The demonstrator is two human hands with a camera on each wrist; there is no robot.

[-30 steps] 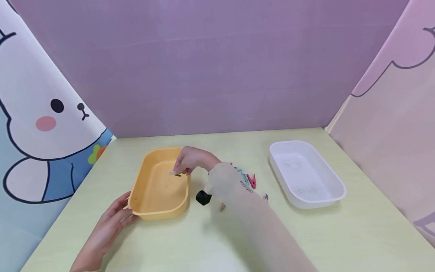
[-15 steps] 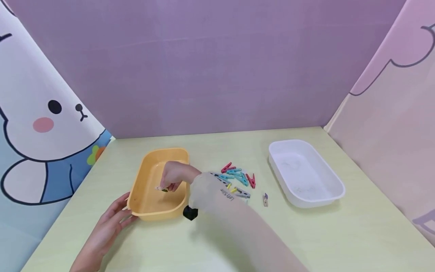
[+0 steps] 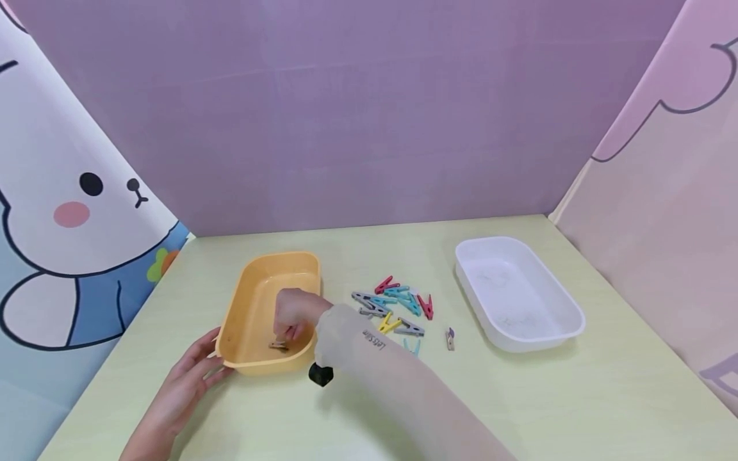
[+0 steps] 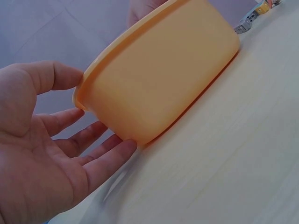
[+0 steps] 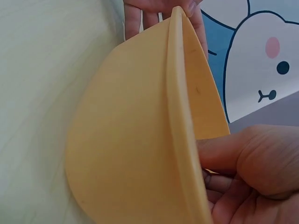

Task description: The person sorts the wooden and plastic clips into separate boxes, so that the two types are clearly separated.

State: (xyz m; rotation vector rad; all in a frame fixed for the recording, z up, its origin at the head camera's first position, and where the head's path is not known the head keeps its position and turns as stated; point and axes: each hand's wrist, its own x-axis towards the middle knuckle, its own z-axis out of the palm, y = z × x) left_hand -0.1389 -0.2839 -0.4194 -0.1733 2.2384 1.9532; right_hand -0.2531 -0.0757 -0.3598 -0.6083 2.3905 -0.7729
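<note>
Reaching down into the orange tray, the right hand has its fingers curled in the head view, pinching a small clothespin low in the near part of the tray; whether it touches the floor I cannot tell. The left hand grips the tray's near left corner. A cluster of coloured clothespins lies on the table between this tray and a white tray.

From the left wrist, the left thumb sits on the rim, the index finger just under it, and the lower fingers, only loosely bent, reach the outer wall near its base.

From the right wrist, the right thumb extends behind the rim with the other fingers curled beneath; the wall hides their tips and the clothespin.
</note>
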